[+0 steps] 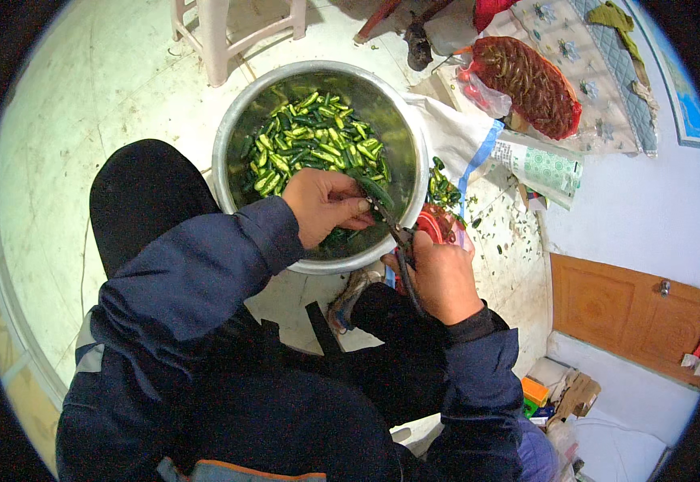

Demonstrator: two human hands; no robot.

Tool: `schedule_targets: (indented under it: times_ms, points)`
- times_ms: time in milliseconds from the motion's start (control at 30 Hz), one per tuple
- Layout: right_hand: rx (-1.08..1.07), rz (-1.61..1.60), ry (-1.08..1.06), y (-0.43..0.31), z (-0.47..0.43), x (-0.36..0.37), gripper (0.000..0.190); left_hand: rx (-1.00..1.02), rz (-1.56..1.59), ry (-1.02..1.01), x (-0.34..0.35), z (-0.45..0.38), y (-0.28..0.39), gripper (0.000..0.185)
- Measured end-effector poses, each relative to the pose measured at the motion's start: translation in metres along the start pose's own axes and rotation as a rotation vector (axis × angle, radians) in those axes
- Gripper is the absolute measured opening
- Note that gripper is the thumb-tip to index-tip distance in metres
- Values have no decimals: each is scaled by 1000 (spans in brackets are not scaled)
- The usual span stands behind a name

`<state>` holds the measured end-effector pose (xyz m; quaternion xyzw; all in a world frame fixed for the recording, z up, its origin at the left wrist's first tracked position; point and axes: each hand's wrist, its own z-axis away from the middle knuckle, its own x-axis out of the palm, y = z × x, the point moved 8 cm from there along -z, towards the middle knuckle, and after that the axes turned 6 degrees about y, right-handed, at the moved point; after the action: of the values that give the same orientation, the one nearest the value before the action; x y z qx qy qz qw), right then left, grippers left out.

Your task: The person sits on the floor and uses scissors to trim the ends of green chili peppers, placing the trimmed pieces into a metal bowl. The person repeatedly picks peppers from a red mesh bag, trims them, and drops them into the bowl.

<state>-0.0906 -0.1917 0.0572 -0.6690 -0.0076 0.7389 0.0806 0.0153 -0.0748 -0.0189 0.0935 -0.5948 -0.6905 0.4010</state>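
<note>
Over the near right side of a large metal basin (228, 199), my left hand (329, 205) grips a dark green vegetable (375, 188), perhaps a cucumber or pepper. My right hand (446, 274) is closed around the dark handles of a pair of scissors (403, 241). Their blades meet the near end of the vegetable, beside my left fingertips; part of the blades is hidden. Many cut green vegetable pieces (319, 138) with pale insides lie in the basin, below and beyond my left hand.
Beside the basin's right rim lie more green pieces (443, 187), a red mesh bag (440, 223) and a white sack (446, 126). A filled red net bag (524, 84) lies farther right. A plastic stool (214, 42) stands beyond the basin. Green scraps (506, 232) dot the tiled floor.
</note>
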Motion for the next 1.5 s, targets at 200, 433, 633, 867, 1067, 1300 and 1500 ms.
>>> schedule_targets:
  times_ms: [200, 433, 633, 867, 1067, 1300, 1500]
  points:
    - [134, -42, -122, 11, 1, 9, 49, -69, 0, 13, 1, -14, -23, 17]
    - [142, 2, -138, 36, 11, -27, 46, -145, 0, 188, -23, -29, -56, 10]
    - [282, -16, -86, 85, 36, -59, 43, -155, 108, 295, -41, -43, -85, 12]
    - [463, -184, -164, 109, 55, -52, 30, -319, -4, 631, -50, -48, -136, 47]
    - [585, -162, -232, 141, 72, -47, 35, -195, -406, -12, 104, -56, -160, 21]
    - [730, -206, -282, 187, 89, -27, 35, 146, -963, -137, 216, -107, -289, 17]
    - [772, -291, -362, 204, 97, -19, 40, -102, -1354, 66, 218, -182, -382, 18]
